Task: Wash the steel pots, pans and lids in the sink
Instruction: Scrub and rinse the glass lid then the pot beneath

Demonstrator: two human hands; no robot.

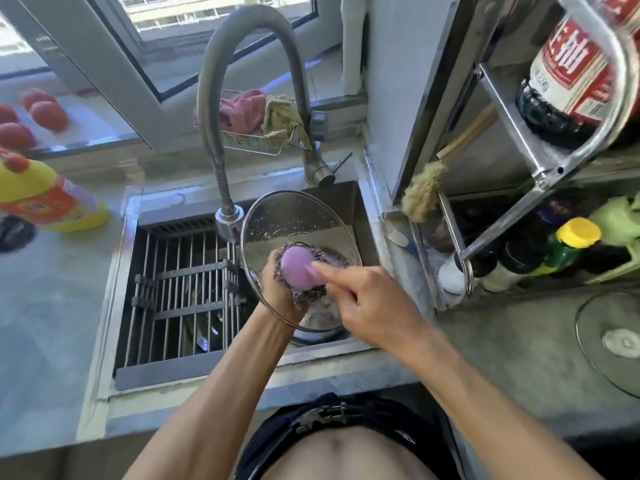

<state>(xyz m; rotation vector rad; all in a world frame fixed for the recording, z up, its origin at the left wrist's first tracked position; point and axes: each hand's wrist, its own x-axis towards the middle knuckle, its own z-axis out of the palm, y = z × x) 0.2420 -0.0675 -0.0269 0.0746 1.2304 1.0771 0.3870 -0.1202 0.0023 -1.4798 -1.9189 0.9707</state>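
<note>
The person is scrubbing a glass lid [294, 220] with a steel rim over the sink [349, 199], so the washing is underway, not finished. The left hand [277, 292] is holding the lid tilted, its grip curling behind the glass at about 7 o'clock of the lid. The right hand [367, 303] is pinching a purple-handled steel scourer [299, 268] and pressing it on the lid's near face. Soap specks are dotting the glass, so rinsing is probably still to come. Below the lid, a dark pot [204, 327] is sitting in the sink under a drain rack [180, 271], apparently unwashed. Another lid [609, 344] is lying on the desk at 3 o'clock; whether it is clean I cannot tell.
</note>
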